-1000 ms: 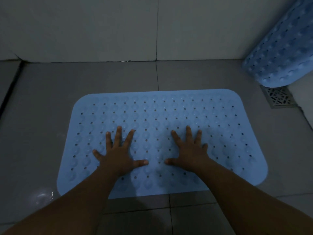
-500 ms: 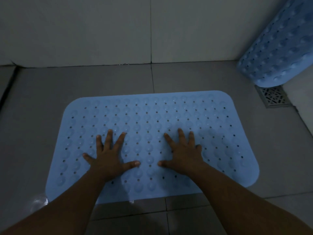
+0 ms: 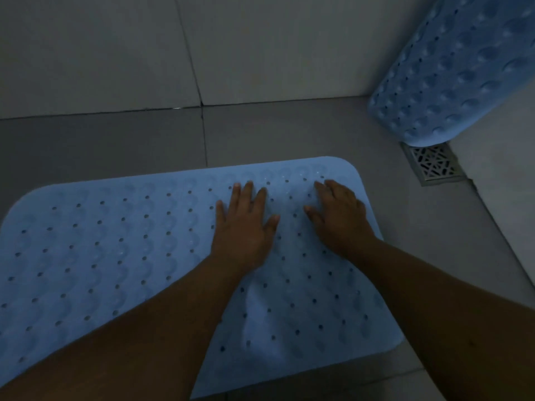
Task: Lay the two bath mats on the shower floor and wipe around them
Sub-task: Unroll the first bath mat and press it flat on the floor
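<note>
The left hand (image 3: 244,224) lies flat, palm down, fingers spread on the bath mat (image 3: 121,256), grasping nothing. The right hand (image 3: 340,215) rests beside it, apart from it, also open but slightly arched, near the mat's far right corner. The mat lies spread on the shower floor (image 3: 289,131), short of the wall (image 3: 115,53).

It looks soft and floppy, probably light rubber that grips when pressed, so flat palms suit it better than a pinch; to shift it, an edge or corner is the likely hold. It is pale blue with rounded corners, rows of small holes and low bumps.

The second mat (image 3: 463,70), the same blue, stands bowed against the right wall, its lower edge over the drain (image 3: 434,163).
</note>
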